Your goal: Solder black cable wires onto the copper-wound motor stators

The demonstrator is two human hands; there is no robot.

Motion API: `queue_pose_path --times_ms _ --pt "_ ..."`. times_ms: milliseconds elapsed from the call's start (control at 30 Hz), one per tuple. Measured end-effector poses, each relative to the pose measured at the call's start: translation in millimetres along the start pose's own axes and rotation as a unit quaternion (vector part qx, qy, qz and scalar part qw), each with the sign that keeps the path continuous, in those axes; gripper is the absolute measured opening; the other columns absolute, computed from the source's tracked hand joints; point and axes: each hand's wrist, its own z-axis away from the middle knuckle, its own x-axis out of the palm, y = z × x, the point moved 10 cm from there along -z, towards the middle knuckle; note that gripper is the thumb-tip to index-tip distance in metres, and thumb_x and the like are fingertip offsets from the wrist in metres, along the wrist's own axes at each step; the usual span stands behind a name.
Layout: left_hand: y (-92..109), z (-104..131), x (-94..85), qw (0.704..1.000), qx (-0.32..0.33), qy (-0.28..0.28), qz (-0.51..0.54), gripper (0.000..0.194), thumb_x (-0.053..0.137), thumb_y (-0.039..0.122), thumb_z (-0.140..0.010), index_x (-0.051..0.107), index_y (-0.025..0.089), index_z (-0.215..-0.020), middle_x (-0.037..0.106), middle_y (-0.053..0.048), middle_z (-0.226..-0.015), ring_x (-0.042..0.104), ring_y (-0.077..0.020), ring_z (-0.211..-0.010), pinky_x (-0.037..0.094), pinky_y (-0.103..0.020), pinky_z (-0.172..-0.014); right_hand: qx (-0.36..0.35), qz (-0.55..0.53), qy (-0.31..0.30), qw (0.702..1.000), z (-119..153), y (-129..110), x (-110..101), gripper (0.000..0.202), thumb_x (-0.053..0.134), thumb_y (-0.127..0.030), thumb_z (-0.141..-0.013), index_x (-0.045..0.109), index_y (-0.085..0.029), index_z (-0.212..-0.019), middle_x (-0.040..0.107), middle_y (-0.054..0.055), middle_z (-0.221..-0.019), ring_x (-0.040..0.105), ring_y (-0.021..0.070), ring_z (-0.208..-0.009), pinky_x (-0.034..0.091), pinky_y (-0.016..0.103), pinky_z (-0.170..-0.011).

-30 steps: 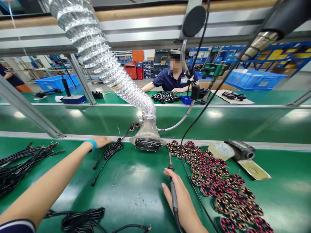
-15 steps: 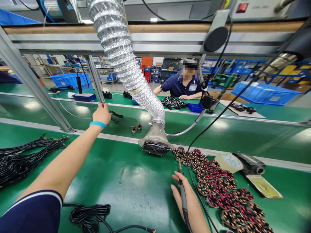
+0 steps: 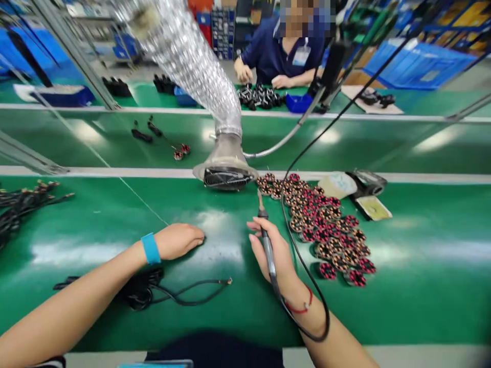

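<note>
My right hand holds a soldering iron, its tip pointing up beside the left end of a group of small wound coils with red and copper windings. My left hand, with a blue band at the wrist, rests low over the green table, its fingers pressed together. A thin pale wire runs from the upper left down to this hand; what the fingertips hold is too small to make out. Black cables lie partly behind my left forearm.
A fume duct with a dark fan mouth hangs at the middle. More black cables lie at far left. A black device stands at back right. Across the bench a person handles black parts.
My left hand has come down from the frame post at the back to the near table, and the thin wire now reaches it. The view has tilted downward. The iron is still in my right hand.
</note>
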Motion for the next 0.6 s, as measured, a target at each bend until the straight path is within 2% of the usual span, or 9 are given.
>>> queue_pose_path --times_ms 67,167,300,433,533,600 --pt "23 -9 3.4 0.999 0.039 0.002 -0.003 0.035 0.031 0.027 -0.1 0.064 0.017 -0.093 0.07 -0.009 -0.1 0.065 -0.0212 -0.088 0.044 -0.029 -0.075 0.003 -0.015 -0.032 0.999 2 0 10 0.041 0.055 -0.02 -0.09 0.047 -0.025 -0.13 0.067 0.008 -0.115 0.067 0.0189 -0.103 0.057 0.038 -0.093" --pt "53 -22 -3.8 0.995 0.094 0.032 0.006 0.036 0.031 0.028 -0.1 0.065 0.017 -0.094 0.071 -0.009 -0.098 0.065 -0.0206 -0.085 0.044 -0.029 -0.073 -0.015 -0.01 -0.067 0.998 3 -6 20 0.048 0.059 -0.017 -0.087 0.045 -0.025 -0.132 0.066 0.008 -0.118 0.066 0.0189 -0.105 0.056 0.037 -0.092" --pt "73 -36 -15.0 0.988 0.099 0.046 0.11 0.035 0.035 0.028 -0.098 0.065 0.016 -0.086 0.07 -0.006 -0.085 0.063 -0.0165 -0.076 0.045 -0.026 -0.072 -0.052 0.003 -0.067 0.996 1 -16 19 0.043 0.056 -0.013 -0.088 0.048 -0.026 -0.128 0.069 0.004 -0.105 0.065 0.0176 -0.095 0.055 0.035 -0.088" --pt "63 -39 -15.5 0.974 0.04 0.011 0.223 0.031 0.037 0.028 -0.095 0.062 0.015 -0.08 0.065 -0.001 -0.066 0.058 -0.0104 -0.058 0.043 -0.021 -0.063 -0.074 0.004 -0.072 0.995 0 -21 17 0.037 0.055 -0.015 -0.092 0.049 -0.027 -0.127 0.071 0.0 -0.094 0.065 0.0156 -0.087 0.053 0.032 -0.084" --pt "45 -24 -7.5 0.976 0.037 -0.057 0.208 0.03 0.041 0.029 -0.094 0.063 0.016 -0.079 0.064 0.0 -0.063 0.056 -0.0096 -0.056 0.041 -0.02 -0.061 -0.099 0.027 -0.111 0.988 3 -27 23 0.034 0.055 -0.015 -0.092 0.051 -0.026 -0.124 0.071 0.0 -0.09 0.063 0.0159 -0.084 0.052 0.031 -0.081" --pt "21 -2 -3.7 0.983 0.015 -0.079 0.168 0.031 0.04 0.031 -0.093 0.064 0.017 -0.078 0.065 0.0 -0.064 0.057 -0.0111 -0.059 0.041 -0.021 -0.063 -0.104 0.048 -0.124 0.986 3 -29 25 0.033 0.053 -0.014 -0.092 0.053 -0.025 -0.123 0.071 0.0 -0.088 0.062 0.0164 -0.082 0.052 0.03 -0.076"
